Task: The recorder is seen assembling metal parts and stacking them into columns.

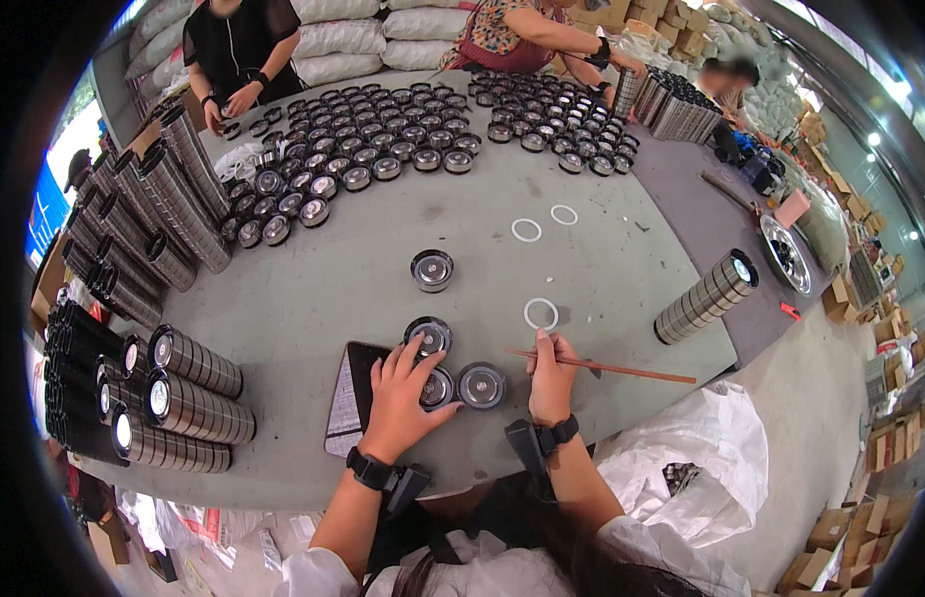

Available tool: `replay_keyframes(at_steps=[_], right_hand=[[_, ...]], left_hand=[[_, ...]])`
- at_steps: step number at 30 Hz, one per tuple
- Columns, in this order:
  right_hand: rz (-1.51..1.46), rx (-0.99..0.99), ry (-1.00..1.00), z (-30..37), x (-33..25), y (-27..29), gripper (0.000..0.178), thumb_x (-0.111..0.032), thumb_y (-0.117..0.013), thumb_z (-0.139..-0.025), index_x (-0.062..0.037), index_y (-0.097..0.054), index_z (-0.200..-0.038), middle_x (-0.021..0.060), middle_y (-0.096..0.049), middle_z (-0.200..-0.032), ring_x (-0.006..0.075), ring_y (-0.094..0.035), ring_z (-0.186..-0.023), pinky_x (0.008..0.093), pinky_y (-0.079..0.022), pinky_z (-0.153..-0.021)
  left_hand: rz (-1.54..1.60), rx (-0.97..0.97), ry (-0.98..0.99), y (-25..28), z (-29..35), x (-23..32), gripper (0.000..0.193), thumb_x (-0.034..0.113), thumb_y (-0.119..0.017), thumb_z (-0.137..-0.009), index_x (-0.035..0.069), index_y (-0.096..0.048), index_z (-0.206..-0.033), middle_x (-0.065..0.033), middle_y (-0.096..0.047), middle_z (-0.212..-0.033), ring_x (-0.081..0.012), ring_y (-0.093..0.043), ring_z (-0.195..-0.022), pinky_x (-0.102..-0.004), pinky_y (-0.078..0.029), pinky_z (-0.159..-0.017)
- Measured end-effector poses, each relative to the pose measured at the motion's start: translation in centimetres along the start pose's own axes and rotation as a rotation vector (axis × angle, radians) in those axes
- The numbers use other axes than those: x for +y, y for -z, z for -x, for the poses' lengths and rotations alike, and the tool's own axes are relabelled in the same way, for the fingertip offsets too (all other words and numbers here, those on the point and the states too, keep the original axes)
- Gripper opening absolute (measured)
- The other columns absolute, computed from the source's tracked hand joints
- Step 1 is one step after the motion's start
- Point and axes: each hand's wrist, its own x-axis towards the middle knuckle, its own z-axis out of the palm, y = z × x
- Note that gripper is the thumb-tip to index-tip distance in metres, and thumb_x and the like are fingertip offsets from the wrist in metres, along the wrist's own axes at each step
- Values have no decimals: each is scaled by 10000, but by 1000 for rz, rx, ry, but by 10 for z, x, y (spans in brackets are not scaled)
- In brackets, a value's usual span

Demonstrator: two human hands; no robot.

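My left hand [401, 403] lies with spread fingers over two round black lids with metal centres. Its fingertips touch the farther lid [430, 333], and its thumb rests by the nearer lid [436, 389]. Just right of them sits a third lid [481, 385]; another lid [432, 270] stands alone farther off. My right hand [551, 378] is closed round a thin brown stick [632, 372], which points out to the right. A white ring [541, 314] lies flat just beyond its fingertips. Under my left wrist's side is a dark flat phone-like slab [365, 370].
Two more white rings [527, 231] lie farther off. Stacked metal lids [707, 297] lean at the right; several stacks [189, 403] stand left. Many lids [363, 139] cover the table's far side, where two people work. A white sack [691, 448] sits below the right edge.
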Motion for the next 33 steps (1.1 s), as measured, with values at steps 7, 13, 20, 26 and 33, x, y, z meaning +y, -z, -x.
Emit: replay_keyframes(at_steps=[7,13,20,26,33], right_hand=[[-15,-19,-9,0,2,1,277,-181,-555,-920,-112,-434,-681,-36,-422,-581,53,-375,-501,213,-284,-466],[-22,2,1,1,0,0,295,-189,-546,-932,-100,-449,-668,-44,-422,-560,40,-364,-482,214,-279,-447],[-58,-18,-13,0,1,3,283,-186,-548,-930,-105,-453,-676,-42,-429,-568,41,-373,-488,207,-283,-450],[-52,-20,-18,1,0,2,293,-188,-545,-935,-91,-462,-671,-46,-428,-569,39,-366,-481,213,-286,-451],[-34,-29,-3,0,2,3,289,-189,-539,-937,-90,-470,-675,-49,-428,-573,37,-368,-483,212,-285,-450]], left_hand=[[-30,16,-11,-1,1,0,676,346,-794,-620,106,-562,-1208,-124,-401,-1385,-370,-396,-1218,-517,-260,-1025],[-7,-14,11,1,0,2,680,347,-791,-629,117,-557,-1224,-124,-397,-1389,-362,-388,-1233,-522,-247,-1035],[-1,-16,5,0,1,1,691,299,-794,-615,119,-547,-1235,-127,-386,-1410,-384,-374,-1238,-507,-241,-1034],[-19,-19,8,0,1,0,682,359,-789,-630,124,-557,-1227,-118,-389,-1394,-364,-386,-1228,-526,-242,-1036],[-3,-15,6,-1,1,1,686,324,-795,-617,126,-551,-1228,-120,-384,-1404,-368,-378,-1238,-523,-238,-1038]])
